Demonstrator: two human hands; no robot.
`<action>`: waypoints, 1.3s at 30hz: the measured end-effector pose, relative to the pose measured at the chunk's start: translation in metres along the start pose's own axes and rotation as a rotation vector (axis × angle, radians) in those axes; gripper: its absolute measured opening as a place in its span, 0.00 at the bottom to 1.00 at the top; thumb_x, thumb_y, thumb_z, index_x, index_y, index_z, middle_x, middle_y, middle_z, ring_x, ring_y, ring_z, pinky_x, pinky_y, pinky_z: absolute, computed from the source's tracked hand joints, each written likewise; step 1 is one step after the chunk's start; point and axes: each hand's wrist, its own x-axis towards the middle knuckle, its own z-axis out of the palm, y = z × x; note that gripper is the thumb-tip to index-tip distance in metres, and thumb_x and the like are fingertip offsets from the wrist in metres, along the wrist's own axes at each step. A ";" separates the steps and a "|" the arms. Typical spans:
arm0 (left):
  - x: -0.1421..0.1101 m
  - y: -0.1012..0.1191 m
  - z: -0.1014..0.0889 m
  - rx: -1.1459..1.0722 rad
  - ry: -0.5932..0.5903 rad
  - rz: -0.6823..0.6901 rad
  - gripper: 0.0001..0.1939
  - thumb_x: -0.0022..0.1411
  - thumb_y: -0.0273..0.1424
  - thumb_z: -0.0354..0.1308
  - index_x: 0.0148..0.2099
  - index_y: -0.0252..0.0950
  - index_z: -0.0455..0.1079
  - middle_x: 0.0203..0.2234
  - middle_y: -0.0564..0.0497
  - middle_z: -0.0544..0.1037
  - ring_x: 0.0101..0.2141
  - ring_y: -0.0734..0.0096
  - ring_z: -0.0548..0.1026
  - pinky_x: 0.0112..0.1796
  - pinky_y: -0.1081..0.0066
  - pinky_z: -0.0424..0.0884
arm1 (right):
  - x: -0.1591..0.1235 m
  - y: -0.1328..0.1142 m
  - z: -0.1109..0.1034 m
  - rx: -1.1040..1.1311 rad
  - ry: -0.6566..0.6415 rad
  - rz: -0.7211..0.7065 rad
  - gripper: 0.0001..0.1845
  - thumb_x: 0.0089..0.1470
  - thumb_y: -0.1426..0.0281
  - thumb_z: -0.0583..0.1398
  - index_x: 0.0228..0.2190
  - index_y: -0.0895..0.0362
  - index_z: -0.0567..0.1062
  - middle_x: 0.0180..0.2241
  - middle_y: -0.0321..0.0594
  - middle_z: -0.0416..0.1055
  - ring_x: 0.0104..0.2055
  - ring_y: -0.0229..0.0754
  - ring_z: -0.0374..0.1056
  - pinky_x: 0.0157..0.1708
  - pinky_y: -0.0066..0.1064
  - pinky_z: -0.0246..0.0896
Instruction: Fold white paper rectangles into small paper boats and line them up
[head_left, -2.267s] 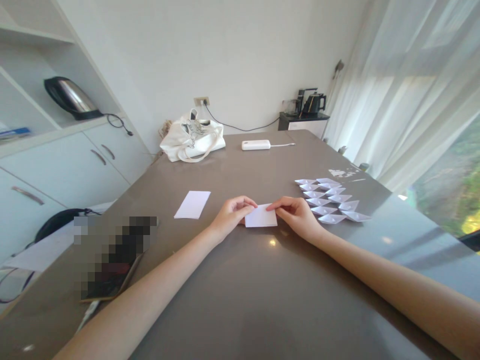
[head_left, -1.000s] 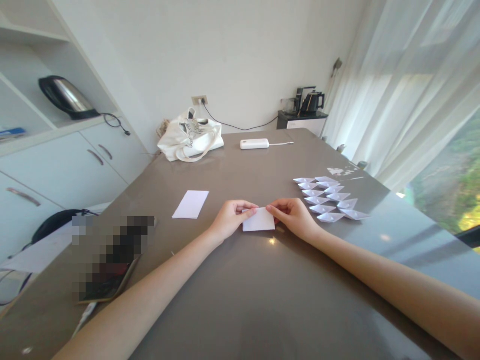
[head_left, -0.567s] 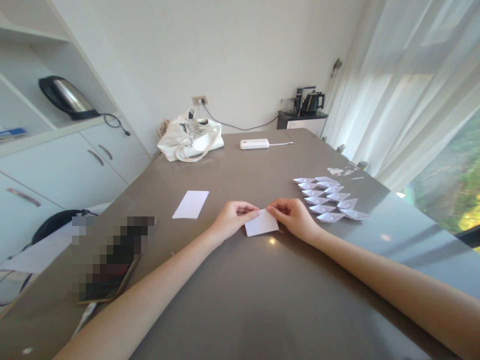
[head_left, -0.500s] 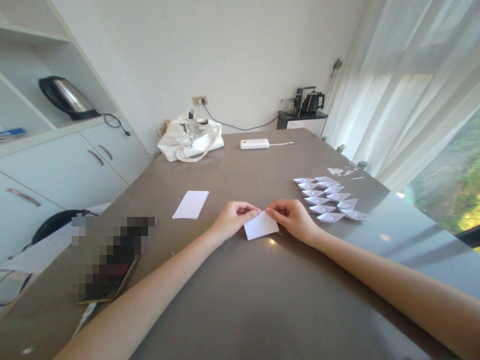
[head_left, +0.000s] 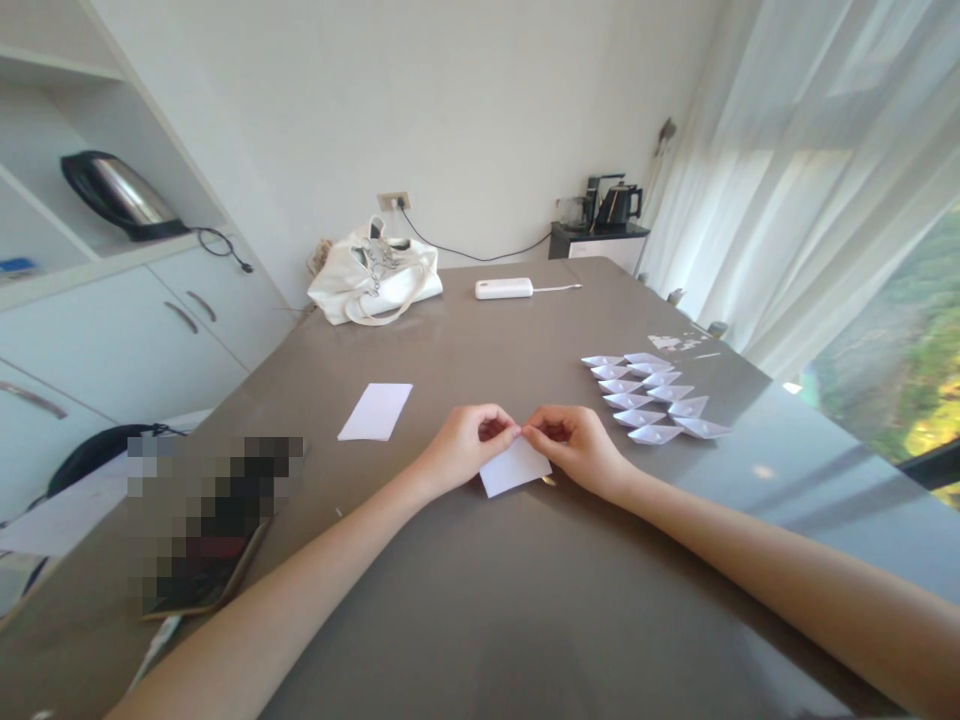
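A small white sheet of paper hangs from the fingertips of both hands above the grey-brown table. My left hand is closed in a pinch on its upper edge. Close beside it, my right hand pinches the same edge, and the two thumbs nearly meet. The fingers hide the paper's top part. To the left of my hands lies a stack of white paper. Several folded paper boats stand in two rows on the right.
A white power bank with a short cable and a white handbag lie at the table's far end. Paper scraps lie near the right edge. A phone-like device, partly pixelated, is beside my left forearm.
My thumbs and fingertips have come closer together on the paper's upper edge. The paper has shifted slightly down and toward me. The whole view has moved a little.
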 end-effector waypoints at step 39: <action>0.007 -0.012 -0.019 -0.206 -0.056 -0.123 0.16 0.56 0.41 0.58 0.30 0.32 0.75 0.23 0.51 0.77 0.24 0.74 0.71 0.29 0.75 0.66 | 0.011 0.011 -0.009 0.165 0.120 0.116 0.19 0.52 0.56 0.58 0.25 0.61 0.75 0.22 0.37 0.69 0.23 0.35 0.60 0.21 0.26 0.50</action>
